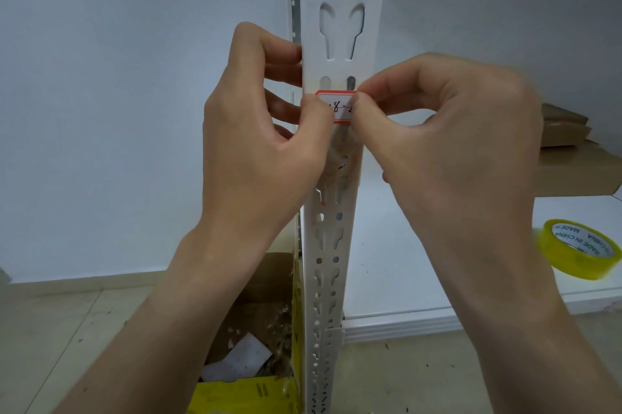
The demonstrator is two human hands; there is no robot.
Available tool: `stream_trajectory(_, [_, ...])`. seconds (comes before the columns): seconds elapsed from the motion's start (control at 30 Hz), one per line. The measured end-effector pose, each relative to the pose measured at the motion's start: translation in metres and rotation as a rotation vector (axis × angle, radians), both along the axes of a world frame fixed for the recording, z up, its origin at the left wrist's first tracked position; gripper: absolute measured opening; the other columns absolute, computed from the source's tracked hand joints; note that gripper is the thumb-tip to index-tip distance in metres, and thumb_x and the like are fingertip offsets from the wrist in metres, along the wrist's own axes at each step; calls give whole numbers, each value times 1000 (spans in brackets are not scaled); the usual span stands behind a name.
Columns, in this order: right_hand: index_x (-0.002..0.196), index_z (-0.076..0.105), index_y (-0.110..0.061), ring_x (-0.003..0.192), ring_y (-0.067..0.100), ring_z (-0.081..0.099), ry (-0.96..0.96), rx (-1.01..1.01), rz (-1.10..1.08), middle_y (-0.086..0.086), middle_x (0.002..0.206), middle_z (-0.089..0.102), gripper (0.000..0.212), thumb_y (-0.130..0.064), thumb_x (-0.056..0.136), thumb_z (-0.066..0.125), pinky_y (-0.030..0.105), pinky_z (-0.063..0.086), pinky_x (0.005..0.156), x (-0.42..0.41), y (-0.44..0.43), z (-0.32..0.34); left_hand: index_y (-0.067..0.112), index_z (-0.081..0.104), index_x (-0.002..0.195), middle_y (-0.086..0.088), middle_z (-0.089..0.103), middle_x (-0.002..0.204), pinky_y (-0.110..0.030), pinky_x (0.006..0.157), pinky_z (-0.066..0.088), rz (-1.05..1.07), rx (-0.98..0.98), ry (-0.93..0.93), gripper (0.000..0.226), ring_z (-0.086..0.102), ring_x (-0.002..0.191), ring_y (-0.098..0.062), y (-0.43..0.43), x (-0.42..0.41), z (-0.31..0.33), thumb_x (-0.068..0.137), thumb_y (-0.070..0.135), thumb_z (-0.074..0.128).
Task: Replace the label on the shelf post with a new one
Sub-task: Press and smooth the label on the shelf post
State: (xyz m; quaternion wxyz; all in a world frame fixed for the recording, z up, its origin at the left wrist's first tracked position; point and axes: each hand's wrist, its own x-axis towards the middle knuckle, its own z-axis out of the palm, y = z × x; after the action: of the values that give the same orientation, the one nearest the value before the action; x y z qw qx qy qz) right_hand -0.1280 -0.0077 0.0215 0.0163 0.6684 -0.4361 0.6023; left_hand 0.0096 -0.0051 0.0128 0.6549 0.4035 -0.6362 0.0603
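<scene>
left hand (266, 130) — thumb on label (340, 107), fingers curled round post (336, 43) | right hand (437, 144) — pinches label's right edge | tape (577, 248) on shelf (404, 262)

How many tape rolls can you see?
1: a yellow tape roll on the white shelf, far right. Others could be hidden behind the hands.
</scene>
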Motion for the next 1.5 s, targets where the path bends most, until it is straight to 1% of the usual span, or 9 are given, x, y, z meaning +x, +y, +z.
stream_trajectory(0.17, [84, 76, -38, 70, 6, 71, 20, 12, -33, -21, 76, 73, 7, -44, 85, 72, 35, 61, 66, 2, 0, 1, 22, 44, 106, 25, 59, 101, -8, 59, 48, -5, -4, 9, 27, 69, 84, -5, 0, -1, 0, 88, 36, 58])
stream_trajectory(0.57, [81, 74, -35, 73, 4, 66, 63, 5, -3, -16, 80, 72, 7, -40, 85, 74, 27, 56, 67, 4, -2, -2, 19, 45, 106, 23, 61, 98, -10, 57, 48, 0, 1, 14, 22, 67, 81, -4, -1, 0, -2, 92, 20, 62])
stream_trajectory(0.67, [83, 73, -33, 64, 2, 66, 25, -15, 30, -18, 79, 72, 7, -39, 85, 76, 27, 56, 61, 1, -1, -2, 19, 45, 106, 24, 60, 100, -9, 58, 47, 6, 4, 1, 23, 66, 80, -5, 0, 0, -2, 92, 22, 64])
stream_trajectory(0.8, [82, 71, -33, 59, 1, 66, -24, -32, 56, -23, 78, 71, 7, -36, 86, 77, 35, 59, 54, -3, -1, -2, 20, 44, 107, 24, 59, 100, -11, 55, 48, 11, 8, -4, 24, 69, 78, -7, 0, 0, -1, 92, 23, 63])
stream_trajectory(0.87, [84, 72, -34, 61, 0, 67, -9, -42, 51, -26, 78, 69, 6, -36, 87, 76, 34, 60, 54, -3, -1, -3, 21, 43, 107, 25, 59, 102, -10, 56, 49, 12, 4, -8, 25, 70, 81, -8, 0, 0, -1, 92, 27, 62])
stream_trajectory(1.0, [88, 76, -34, 58, -1, 64, -6, -40, 35, -20, 81, 74, 4, -38, 88, 75, 33, 60, 55, -3, -2, -2, 23, 42, 106, 26, 57, 103, -6, 56, 47, 31, -8, -34, 26, 71, 84, -8, 1, 0, -1, 93, 27, 63])
stream_trajectory(1.17, [88, 78, -38, 71, 5, 69, 30, -7, -11, -21, 78, 72, 9, -45, 86, 72, 35, 60, 66, 0, 0, 1, 21, 42, 106, 22, 59, 102, -5, 57, 46, 25, -16, -34, 26, 68, 79, -6, 0, 0, -1, 92, 30, 63])
stream_trajectory(1.37, [87, 78, -37, 72, 1, 70, 36, 15, -32, -20, 75, 70, 8, -44, 87, 75, 20, 55, 67, 2, -1, 1, 21, 42, 105, 25, 58, 103, -5, 59, 47, 26, -17, -33, 27, 69, 83, -5, -1, 0, -1, 90, 34, 61])
stream_trajectory(1.5, [84, 75, -38, 66, 2, 67, 28, 19, -12, -21, 75, 70, 7, -43, 87, 72, 29, 59, 65, 2, -3, 2, 21, 43, 105, 22, 59, 102, -6, 59, 47, 26, -20, -24, 25, 67, 79, -5, 0, 0, -1, 90, 32, 61])
